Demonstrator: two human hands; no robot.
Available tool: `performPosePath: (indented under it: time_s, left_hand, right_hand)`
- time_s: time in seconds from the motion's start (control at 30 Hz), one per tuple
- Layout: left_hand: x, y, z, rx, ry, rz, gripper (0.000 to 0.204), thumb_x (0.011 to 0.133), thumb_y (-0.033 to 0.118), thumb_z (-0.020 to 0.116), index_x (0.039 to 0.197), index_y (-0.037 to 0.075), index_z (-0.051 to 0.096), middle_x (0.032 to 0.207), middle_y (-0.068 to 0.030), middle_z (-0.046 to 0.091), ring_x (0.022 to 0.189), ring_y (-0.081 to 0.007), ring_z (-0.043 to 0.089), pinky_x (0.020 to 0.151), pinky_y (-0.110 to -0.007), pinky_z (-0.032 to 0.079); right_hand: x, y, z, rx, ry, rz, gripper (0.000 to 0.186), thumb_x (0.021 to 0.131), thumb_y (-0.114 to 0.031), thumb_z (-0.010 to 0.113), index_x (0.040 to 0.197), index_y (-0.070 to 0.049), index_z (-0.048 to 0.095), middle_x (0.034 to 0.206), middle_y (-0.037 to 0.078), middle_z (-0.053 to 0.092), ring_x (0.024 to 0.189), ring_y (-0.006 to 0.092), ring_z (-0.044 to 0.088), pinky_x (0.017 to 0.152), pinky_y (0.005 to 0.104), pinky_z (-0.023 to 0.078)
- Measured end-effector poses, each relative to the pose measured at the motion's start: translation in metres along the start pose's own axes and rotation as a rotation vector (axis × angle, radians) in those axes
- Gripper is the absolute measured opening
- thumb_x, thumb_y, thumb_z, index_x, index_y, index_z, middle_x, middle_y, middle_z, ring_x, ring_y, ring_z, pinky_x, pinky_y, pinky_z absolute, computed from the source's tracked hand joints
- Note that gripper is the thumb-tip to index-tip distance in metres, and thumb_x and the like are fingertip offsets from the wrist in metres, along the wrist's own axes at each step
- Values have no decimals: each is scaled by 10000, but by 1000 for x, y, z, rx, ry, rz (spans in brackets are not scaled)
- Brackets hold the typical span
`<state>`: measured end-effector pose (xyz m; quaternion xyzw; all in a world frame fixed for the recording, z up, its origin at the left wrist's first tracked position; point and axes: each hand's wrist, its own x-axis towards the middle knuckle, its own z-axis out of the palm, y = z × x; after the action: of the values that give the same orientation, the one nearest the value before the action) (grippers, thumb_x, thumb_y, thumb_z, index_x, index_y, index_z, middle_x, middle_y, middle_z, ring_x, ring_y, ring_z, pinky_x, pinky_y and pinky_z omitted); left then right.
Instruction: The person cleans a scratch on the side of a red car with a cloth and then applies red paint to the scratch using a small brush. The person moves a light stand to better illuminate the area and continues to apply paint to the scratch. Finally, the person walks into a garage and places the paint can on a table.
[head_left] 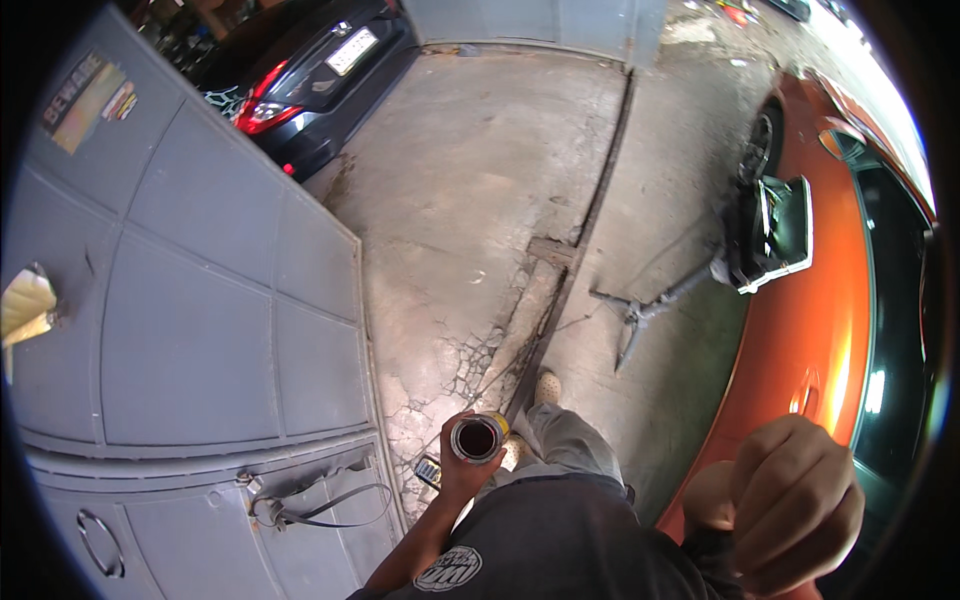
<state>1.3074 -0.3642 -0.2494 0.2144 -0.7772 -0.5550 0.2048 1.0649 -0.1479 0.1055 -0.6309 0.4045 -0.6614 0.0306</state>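
My left hand (462, 458) is wrapped around a small open tin can (477, 438) with dark liquid inside, held upright in front of my waist. My right hand (792, 500) is raised close to the camera at the lower right, fingers curled into a loose fist beside the orange car (812, 330); I cannot make out anything in it. My legs in grey trousers and light shoes (546, 387) stand on the cracked concrete floor (470, 190).
A grey metal gate (190, 320) with a latch and loop handle fills the left side. A dark car (310, 70) is parked at the top left. A work light on a tripod (745, 250) stands against the orange car. A metal track (590, 210) runs across the floor.
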Motion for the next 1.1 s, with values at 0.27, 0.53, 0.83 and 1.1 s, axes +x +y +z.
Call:
performPosePath:
  time_s: [0.27,0.53,0.83,1.1]
  left_hand:
    - [102,0,-24,-2,175,3,947,733,24,958,1475,4,370,1417,-177,552,1264,-262,635,1083,-377,529]
    - [209,-16,-55,-48,310,-10,884,745,9,935,1453,2,407,1326,-144,586,1220,-237,635,1068,-384,521]
    - [403,-123,-139,3,365,45,934,697,15,940,1454,-4,393,1316,-137,564,1205,-259,623,1067,-390,519]
    - [643,-170,-269,98,252,77,911,686,8,920,1438,8,406,1326,-153,567,1249,-288,605,1117,-418,484]
  right_hand:
    - [40,92,-47,263,-41,-46,336,1017,-405,757,801,-148,736,798,-38,749,614,69,617,559,239,442]
    - [64,237,-36,236,28,267,385,817,-250,961,766,-76,622,719,43,650,615,228,654,534,356,481]
    - [72,471,2,-31,-115,749,361,1020,-288,765,843,-9,620,776,90,601,668,216,566,628,369,465]
    - [73,811,-6,-558,-178,1219,466,1035,-491,652,1005,-34,735,1005,226,743,950,407,727,825,488,560]
